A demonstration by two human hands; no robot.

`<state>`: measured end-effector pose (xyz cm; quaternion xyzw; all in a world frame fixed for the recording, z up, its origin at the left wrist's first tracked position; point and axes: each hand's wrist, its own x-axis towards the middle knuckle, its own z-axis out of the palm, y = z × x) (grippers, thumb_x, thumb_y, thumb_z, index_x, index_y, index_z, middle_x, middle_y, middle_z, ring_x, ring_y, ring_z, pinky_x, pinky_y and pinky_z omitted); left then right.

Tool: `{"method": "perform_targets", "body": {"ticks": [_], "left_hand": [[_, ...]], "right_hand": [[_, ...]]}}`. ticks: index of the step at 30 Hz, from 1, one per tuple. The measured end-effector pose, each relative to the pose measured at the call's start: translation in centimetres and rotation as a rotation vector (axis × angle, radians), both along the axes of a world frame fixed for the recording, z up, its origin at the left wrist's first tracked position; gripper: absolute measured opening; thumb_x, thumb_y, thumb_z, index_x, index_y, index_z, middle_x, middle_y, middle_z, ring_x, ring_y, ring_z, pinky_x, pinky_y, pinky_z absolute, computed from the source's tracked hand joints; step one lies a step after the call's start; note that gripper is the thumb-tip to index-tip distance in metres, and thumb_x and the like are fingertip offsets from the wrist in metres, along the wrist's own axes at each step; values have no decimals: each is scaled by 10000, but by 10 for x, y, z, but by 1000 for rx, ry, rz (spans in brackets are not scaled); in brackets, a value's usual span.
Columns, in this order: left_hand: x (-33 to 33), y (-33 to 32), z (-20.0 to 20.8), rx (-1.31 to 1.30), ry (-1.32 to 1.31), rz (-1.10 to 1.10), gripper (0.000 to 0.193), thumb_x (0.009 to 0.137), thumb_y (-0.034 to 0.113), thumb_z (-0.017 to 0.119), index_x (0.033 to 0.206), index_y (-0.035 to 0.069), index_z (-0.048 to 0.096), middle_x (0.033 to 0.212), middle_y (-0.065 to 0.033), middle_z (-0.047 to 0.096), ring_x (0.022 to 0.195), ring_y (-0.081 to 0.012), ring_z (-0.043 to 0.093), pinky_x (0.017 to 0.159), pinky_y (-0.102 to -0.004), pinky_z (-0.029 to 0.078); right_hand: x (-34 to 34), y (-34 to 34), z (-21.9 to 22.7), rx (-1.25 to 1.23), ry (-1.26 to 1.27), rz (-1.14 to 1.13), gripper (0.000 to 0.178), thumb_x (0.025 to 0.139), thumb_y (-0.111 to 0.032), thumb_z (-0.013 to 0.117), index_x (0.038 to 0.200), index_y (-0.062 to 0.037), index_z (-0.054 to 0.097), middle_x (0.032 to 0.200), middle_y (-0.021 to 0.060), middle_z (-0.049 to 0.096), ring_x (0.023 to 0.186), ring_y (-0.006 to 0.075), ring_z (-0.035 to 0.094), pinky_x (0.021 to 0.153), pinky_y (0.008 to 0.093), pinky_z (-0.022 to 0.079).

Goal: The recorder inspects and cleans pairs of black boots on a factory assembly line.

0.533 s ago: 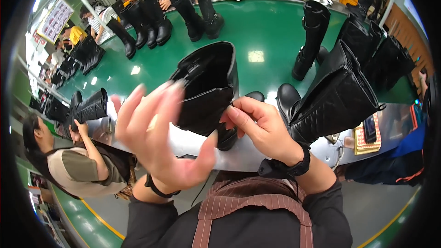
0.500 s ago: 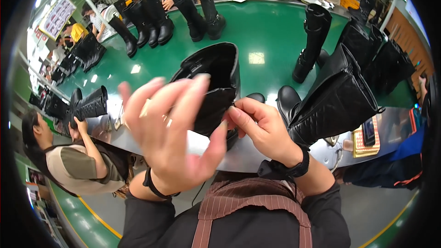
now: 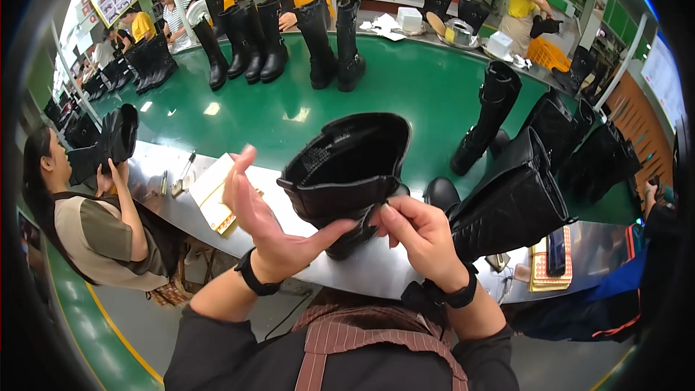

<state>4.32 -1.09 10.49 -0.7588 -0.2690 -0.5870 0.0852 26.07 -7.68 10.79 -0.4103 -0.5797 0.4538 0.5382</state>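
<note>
A tall black boot (image 3: 326, 206) stands before me, its wide mouth facing up and showing the dark lining. My left hand (image 3: 271, 228) is at the boot's near left side, fingers stretched and apart, with the thumb tip against the shaft. At the near right edge of the shaft, the thumb and forefinger of my right hand (image 3: 420, 235) pinch a small part of the boot; exactly which part is hidden by the fingers. Right of that hand another black boot (image 3: 507, 206) leans with its opening toward me, a zip along its upper edge.
A metal ledge (image 3: 376, 275) borders the green tabletop (image 3: 246, 119). Yellow-and-white papers (image 3: 217, 199) lie left; a phone (image 3: 556, 252) rests on a patterned pad (image 3: 539, 275) at right. More boots (image 3: 253, 40) stand across the table. A person (image 3: 108, 224) at left holds a boot.
My left hand has gone from in front of the boot's mouth down to its left side, thumb on the shaft. The right hand keeps its pinch. The whole view has tilted up.
</note>
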Motion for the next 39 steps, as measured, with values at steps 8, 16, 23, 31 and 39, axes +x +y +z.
{"method": "perform_targets", "body": {"ticks": [8, 16, 23, 31, 39], "left_hand": [[3, -16, -113, -1089, -17, -517, 858, 702, 148, 918, 1408, -5, 455, 1363, -182, 567, 1284, -269, 546, 1078, -394, 437], [17, -12, -128, -1044, -59, -397, 415, 803, 83, 800, 1185, -3, 663, 1078, -159, 742, 991, -267, 726, 869, -346, 556], [11, -20, -132, -984, 57, -378, 552, 788, 87, 799, 1292, -1, 592, 1181, -180, 688, 1085, -293, 680, 922, -370, 529], [-36, 52, -14, -1057, 203, -538, 498, 880, 44, 681, 1358, 9, 542, 1369, -149, 571, 1266, -221, 547, 1040, -387, 438], [40, 69, 135, -693, 567, -520, 390, 818, 348, 823, 1044, 47, 719, 772, -53, 689, 688, -152, 656, 629, -324, 503]], "right_hand": [[0, -3, 15, -134, 7, 27, 262, 1042, -222, 559, 976, -9, 696, 741, 14, 633, 613, 58, 555, 552, 219, 442], [3, -18, 41, -234, -51, -13, 292, 1043, -198, 538, 897, 22, 662, 707, 10, 598, 555, 52, 500, 509, 206, 416], [8, -32, 62, -91, 50, -35, 302, 1032, -222, 514, 836, -12, 608, 664, -19, 522, 535, 24, 400, 495, 191, 303], [25, 0, 31, -58, 387, 170, 270, 994, -199, 492, 758, -72, 457, 611, -18, 425, 545, 73, 347, 516, 244, 269], [18, -3, 33, -45, 342, 167, 244, 986, -209, 503, 796, -60, 466, 603, -24, 403, 531, 77, 331, 507, 245, 257]]}}
